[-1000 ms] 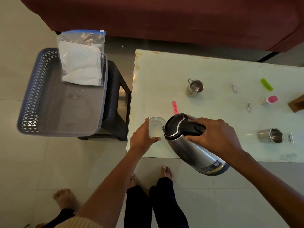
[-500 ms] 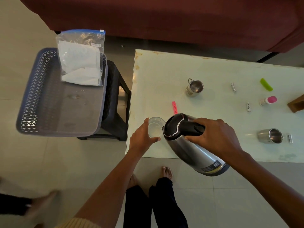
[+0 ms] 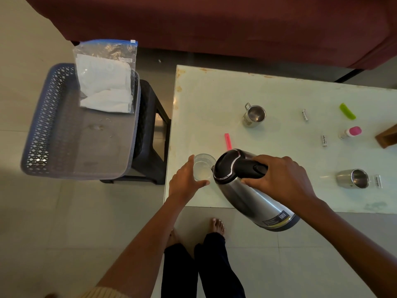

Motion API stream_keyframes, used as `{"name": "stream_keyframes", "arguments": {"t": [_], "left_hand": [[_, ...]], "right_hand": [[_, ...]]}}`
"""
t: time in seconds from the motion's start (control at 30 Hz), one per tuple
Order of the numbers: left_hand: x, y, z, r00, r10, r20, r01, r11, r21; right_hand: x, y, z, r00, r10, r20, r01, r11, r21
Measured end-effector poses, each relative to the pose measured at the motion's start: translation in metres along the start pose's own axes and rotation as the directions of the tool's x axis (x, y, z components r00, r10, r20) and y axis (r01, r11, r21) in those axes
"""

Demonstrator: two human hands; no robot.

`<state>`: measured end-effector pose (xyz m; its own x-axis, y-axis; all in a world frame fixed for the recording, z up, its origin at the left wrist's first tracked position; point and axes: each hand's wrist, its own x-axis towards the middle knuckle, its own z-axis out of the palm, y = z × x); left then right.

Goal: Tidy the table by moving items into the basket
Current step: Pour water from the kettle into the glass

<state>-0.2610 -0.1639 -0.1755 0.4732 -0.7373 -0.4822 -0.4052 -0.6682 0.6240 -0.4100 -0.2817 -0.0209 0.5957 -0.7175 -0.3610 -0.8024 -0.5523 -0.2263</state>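
Head view: right hand clenched round the black handle of a tilted steel electric kettle, spout touching a clear glass gripped by the left hand at the table's near-left corner; basket well apart on a stool, holding a zip bag

One steel kettle, one clear glass, two steel mugs, one pink strip, one green strip, one pink-capped bottle, one basket, one zip bag
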Motion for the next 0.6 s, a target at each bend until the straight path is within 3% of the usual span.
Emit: {"name": "stream_keyframes", "arguments": {"t": [0.6], "left_hand": [[-0.0006, -0.0004, -0.0011, 1.0, 0.004, 0.007, -0.004, 1.0, -0.016]], "right_hand": [[0.001, 0.0002, -0.0003, 1.0, -0.005, 0.004, 0.005, 1.0, -0.01]]}}
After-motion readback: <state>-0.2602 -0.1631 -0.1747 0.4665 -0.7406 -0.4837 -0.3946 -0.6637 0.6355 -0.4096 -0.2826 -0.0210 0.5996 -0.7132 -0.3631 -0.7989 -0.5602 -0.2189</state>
